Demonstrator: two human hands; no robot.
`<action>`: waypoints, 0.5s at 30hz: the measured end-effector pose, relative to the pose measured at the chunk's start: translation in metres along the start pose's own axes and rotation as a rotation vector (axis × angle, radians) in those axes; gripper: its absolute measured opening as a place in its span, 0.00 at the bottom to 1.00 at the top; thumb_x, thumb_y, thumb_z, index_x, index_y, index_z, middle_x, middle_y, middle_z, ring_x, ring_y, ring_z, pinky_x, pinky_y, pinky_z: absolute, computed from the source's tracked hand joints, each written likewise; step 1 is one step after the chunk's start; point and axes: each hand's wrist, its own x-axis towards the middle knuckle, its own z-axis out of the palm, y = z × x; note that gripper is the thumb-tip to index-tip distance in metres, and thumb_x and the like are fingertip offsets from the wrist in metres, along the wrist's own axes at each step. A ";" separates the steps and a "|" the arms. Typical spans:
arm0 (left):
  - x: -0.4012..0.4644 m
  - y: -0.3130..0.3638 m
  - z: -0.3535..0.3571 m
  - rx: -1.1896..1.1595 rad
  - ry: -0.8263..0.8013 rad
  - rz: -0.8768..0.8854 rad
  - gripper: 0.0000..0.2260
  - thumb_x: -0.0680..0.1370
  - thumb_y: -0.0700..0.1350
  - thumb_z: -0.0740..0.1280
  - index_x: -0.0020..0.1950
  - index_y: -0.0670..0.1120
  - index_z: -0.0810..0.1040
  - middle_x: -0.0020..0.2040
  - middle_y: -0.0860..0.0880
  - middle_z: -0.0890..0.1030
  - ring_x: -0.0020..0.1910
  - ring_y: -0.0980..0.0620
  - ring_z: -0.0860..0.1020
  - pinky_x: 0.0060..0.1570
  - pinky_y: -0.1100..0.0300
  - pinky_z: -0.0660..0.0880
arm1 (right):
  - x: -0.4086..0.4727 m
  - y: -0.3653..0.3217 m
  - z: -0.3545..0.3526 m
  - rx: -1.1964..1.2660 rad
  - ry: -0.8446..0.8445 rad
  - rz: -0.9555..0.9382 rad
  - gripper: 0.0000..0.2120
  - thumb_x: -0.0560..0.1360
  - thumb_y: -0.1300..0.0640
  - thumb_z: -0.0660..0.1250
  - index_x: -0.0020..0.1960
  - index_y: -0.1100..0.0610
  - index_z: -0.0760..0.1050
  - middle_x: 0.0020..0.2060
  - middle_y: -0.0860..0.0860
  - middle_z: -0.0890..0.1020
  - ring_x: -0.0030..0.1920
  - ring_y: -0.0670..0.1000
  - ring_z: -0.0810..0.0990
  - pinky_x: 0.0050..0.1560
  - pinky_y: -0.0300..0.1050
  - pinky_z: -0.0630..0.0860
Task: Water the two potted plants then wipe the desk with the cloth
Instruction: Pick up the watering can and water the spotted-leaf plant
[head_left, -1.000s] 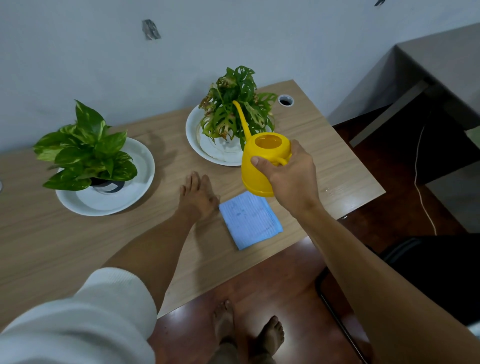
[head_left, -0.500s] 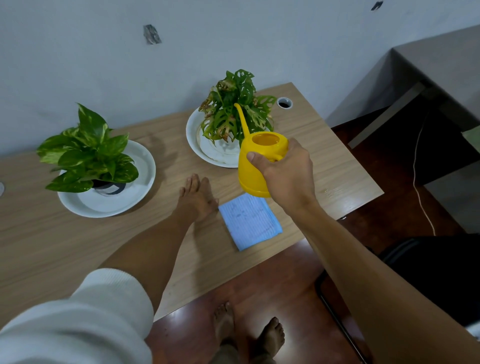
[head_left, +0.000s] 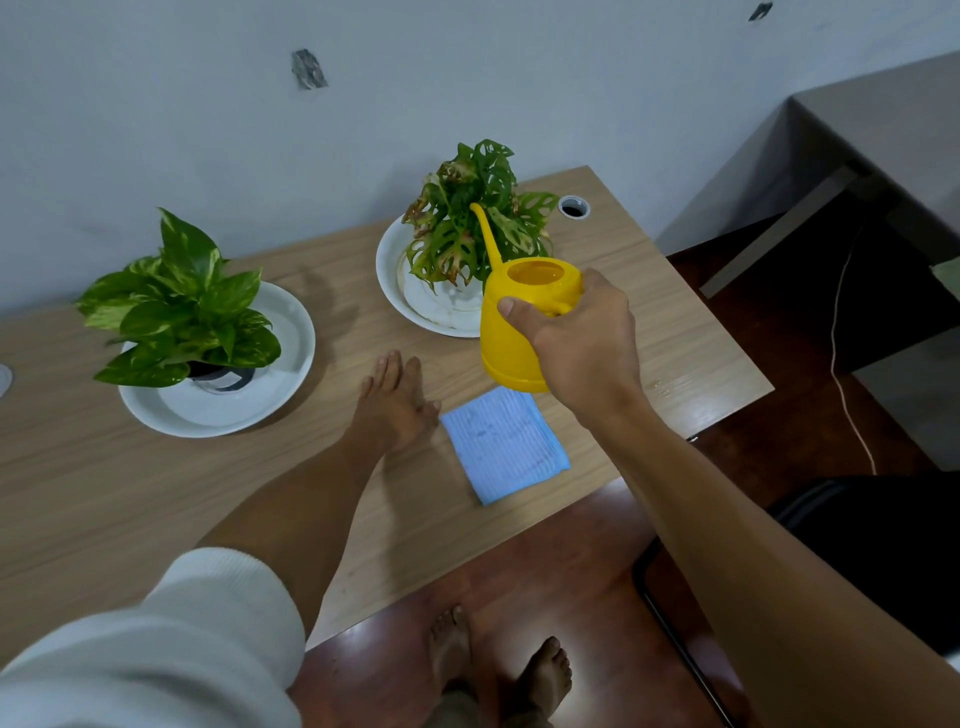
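Observation:
My right hand grips a yellow watering can above the wooden desk, its thin spout reaching up into the leaves of the right potted plant, which stands on a white plate. The left potted plant, with broad green and yellow leaves, stands on its own white plate. A folded light blue cloth lies flat near the desk's front edge, just below the can. My left hand rests flat on the desk, fingers together, touching the cloth's left edge.
A grey wall runs behind the desk. A round cable hole sits at the desk's back right corner. A second grey desk and a hanging white cord are to the right, a dark chair lower right. My bare feet stand on the red-brown floor.
The watering can and my right hand have shifted slightly left and toward the right plant. My left hand stays flat on the desk.

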 end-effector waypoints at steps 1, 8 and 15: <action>0.000 -0.001 0.001 0.003 0.005 0.002 0.37 0.82 0.62 0.58 0.84 0.50 0.45 0.84 0.43 0.39 0.83 0.44 0.38 0.80 0.44 0.42 | 0.000 0.000 0.000 -0.003 0.001 -0.001 0.29 0.70 0.45 0.80 0.65 0.56 0.75 0.55 0.50 0.83 0.55 0.52 0.81 0.50 0.45 0.77; 0.000 -0.005 0.009 0.003 0.016 0.003 0.38 0.82 0.64 0.56 0.85 0.51 0.42 0.84 0.45 0.38 0.83 0.46 0.37 0.80 0.45 0.40 | -0.003 -0.004 0.001 -0.029 0.031 -0.005 0.29 0.70 0.44 0.80 0.64 0.57 0.75 0.54 0.50 0.82 0.56 0.54 0.81 0.53 0.50 0.80; -0.001 -0.004 0.006 0.008 0.007 0.002 0.38 0.82 0.64 0.55 0.85 0.50 0.42 0.84 0.45 0.37 0.83 0.47 0.37 0.80 0.45 0.39 | -0.007 -0.006 -0.003 -0.058 0.029 -0.008 0.28 0.71 0.44 0.79 0.62 0.58 0.75 0.52 0.50 0.81 0.55 0.54 0.80 0.47 0.46 0.74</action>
